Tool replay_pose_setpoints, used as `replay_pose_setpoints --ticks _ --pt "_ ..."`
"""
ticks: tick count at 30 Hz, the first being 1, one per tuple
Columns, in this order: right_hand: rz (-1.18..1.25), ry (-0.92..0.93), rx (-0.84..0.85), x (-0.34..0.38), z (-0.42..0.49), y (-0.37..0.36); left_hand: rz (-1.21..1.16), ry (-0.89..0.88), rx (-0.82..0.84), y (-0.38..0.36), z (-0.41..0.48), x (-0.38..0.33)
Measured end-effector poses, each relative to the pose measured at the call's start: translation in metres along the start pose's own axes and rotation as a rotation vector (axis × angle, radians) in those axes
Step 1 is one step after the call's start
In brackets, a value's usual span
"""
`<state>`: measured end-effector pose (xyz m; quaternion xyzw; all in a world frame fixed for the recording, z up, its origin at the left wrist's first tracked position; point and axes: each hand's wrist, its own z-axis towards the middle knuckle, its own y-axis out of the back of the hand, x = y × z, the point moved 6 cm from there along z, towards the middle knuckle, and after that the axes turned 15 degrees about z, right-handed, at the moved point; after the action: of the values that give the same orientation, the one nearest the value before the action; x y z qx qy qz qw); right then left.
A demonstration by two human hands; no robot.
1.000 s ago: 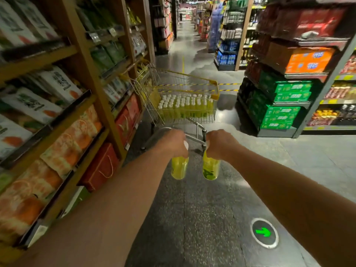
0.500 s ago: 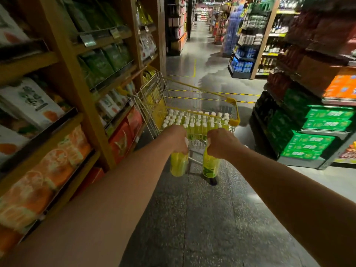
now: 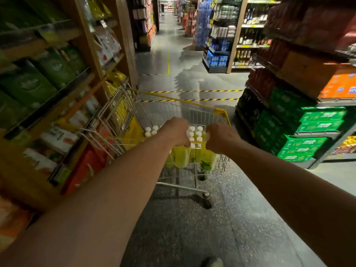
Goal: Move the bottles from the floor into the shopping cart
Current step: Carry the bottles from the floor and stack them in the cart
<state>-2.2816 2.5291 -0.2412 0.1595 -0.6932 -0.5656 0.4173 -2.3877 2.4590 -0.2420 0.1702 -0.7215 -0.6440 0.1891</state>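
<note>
1. Our left hand (image 3: pixel 177 132) is stretched out ahead, its grip clamped round the top of the left bottle (image 3: pixel 180 157), whose yellow-green body hangs below the fist.
2. Our right hand (image 3: pixel 221 138) has its grip clamped the same way on the right bottle (image 3: pixel 209 158), just beside the first.
3. Both held bottles are off the floor (image 3: pixel 192 228), at the near end of the shopping cart (image 3: pixel 219 111) and level with its wire wall. We cannot tell whether they are inside the basket or just in front of it.
4. Inside the cart, white-capped bottles (image 3: pixel 194 133) stand upright in rows, showing between our hands and to their left.
5. The cart stands close beside the wooden shelves (image 3: pixel 57 93) on our left. Green crates (image 3: pixel 312 128) are stacked well apart on the right, and striped tape (image 3: pixel 192 91) crosses the aisle beyond.
</note>
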Motion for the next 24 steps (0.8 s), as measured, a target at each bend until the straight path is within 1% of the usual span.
replay_pose_setpoints --ticks 4,10,13,17,21,24 --pt "0.021 -0.006 -0.011 -0.036 0.080 0.011 -0.058 0.014 0.010 0.001 0.084 -0.008" --pt "0.028 -0.011 -0.012 -0.090 0.177 0.018 -0.060 -0.033 0.055 -0.011 0.194 -0.032" --pt "0.045 -0.049 0.019 -0.118 0.213 0.004 -0.075 -0.059 0.106 -0.032 0.238 -0.044" --pt "0.065 -0.140 0.064 -0.155 0.258 -0.025 -0.021 -0.171 0.183 -0.074 0.296 -0.061" --pt "0.075 -0.237 0.117 -0.190 0.290 -0.057 -0.042 -0.226 0.252 -0.120 0.334 -0.074" --pt "0.078 -0.275 0.156 -0.214 0.306 -0.081 -0.059 -0.257 0.321 -0.153 0.350 -0.086"
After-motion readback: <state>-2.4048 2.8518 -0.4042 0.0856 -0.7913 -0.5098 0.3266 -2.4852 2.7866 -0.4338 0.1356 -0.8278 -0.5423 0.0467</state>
